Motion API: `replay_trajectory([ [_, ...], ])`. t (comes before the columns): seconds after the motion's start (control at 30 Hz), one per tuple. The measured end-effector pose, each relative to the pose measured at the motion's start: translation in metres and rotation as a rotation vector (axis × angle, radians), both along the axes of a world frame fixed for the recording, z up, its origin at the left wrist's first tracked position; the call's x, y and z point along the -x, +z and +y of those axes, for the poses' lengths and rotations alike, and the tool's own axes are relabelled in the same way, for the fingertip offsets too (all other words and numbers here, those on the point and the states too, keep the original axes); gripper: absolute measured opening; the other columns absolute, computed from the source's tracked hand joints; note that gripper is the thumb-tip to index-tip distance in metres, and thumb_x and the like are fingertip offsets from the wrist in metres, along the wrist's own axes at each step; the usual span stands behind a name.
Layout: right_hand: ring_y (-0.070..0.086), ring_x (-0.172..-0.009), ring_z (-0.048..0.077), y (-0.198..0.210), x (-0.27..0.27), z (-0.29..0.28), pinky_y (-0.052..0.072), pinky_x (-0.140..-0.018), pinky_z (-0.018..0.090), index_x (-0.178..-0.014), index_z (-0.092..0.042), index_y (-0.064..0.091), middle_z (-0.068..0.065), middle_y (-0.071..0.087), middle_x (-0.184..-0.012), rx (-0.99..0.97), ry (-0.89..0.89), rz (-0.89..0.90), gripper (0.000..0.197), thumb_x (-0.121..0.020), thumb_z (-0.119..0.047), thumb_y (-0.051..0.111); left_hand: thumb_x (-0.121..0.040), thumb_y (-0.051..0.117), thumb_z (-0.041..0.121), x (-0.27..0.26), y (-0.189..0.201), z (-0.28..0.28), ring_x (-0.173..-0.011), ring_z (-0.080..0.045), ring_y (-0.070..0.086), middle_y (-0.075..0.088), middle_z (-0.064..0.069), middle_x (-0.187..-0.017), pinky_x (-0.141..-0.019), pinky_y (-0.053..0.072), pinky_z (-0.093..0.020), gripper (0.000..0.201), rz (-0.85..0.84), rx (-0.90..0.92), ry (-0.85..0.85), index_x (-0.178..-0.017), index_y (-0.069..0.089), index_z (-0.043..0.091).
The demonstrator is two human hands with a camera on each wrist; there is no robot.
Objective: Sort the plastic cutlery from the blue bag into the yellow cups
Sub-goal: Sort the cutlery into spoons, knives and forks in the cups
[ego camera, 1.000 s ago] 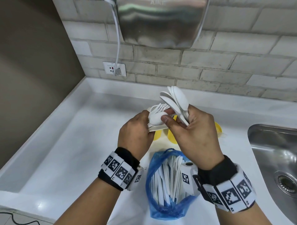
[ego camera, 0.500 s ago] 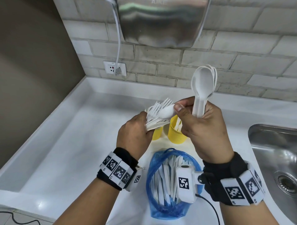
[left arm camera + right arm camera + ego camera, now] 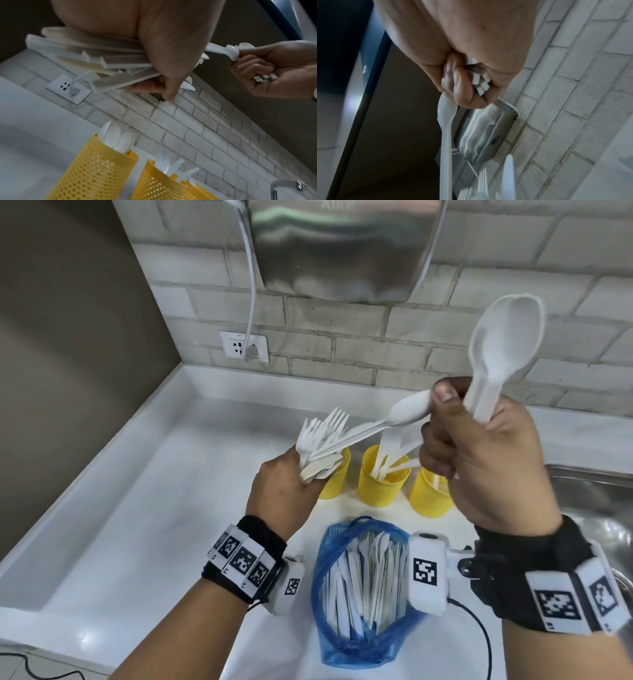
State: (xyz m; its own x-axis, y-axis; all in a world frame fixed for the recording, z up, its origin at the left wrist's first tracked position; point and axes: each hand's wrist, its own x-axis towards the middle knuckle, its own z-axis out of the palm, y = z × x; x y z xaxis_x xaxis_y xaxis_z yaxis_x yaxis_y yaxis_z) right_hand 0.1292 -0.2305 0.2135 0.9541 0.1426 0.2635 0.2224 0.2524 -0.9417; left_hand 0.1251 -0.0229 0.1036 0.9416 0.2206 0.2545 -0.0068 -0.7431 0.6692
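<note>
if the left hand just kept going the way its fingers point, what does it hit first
Probably the leftmost yellow cup. The left hand, gripping a bundle of forks, points forward and a little right, and that cup sits just beyond its knuckles in the head view. If it passes above the rim, the brick wall comes next; depth is unclear.

The left hand covers the handles of the cutlery bundle it grips, so the count of pieces cannot be told. The right hand hides much of the right yellow cup and the shafts of the upright spoons; only their cut ends show from the right wrist. The sink runs off the right edge, the hand dryer off the top. Fork tines in the right wrist view are blurred
</note>
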Motion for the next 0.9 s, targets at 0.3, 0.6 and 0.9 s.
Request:
replay_trajectory([
  [0.3,0.015,-0.045,0.010,-0.028,-0.018,-0.022,0.019,-0.041,0.021,-0.078,-0.018,0.048,-0.004,0.019,-0.058,-0.202,-0.181,0.207,0.031,-0.109,-0.017,0.047,-0.082,0.080,0.036,-0.006,0.005,0.013,-0.065,-0.006,0.064,0.069,0.008,-0.070,-0.053,0.041,-0.007,0.025,-0.019,0.343,0.160,-0.080,0.067,0.015],
  [0.6,0.018,-0.044,0.009,-0.055,-0.018,0.012,0.018,-0.039,0.022,-0.074,-0.019,0.046,-0.005,0.020,-0.056,-0.264,-0.074,0.529,0.034,-0.106,-0.017,0.053,-0.079,0.085,0.028,0.001,0.018,-0.015,-0.076,-0.003,0.066,0.072,0.010,-0.085,-0.066,0.047,-0.010,0.018,-0.174,0.148,-0.169,-0.092,0.076,0.021],
  [0.9,0.019,-0.039,0.009,-0.057,-0.018,0.011,0.013,-0.041,0.022,-0.082,-0.017,0.057,-0.004,0.019,-0.056,-0.317,-0.008,0.574,0.031,-0.102,-0.041,0.057,-0.083,0.082,0.038,0.001,0.008,-0.006,-0.053,-0.012,0.058,0.062,0.001,-0.056,-0.047,0.042,-0.017,0.032,-0.087,0.184,-0.087,-0.073,0.071,0.009],
])
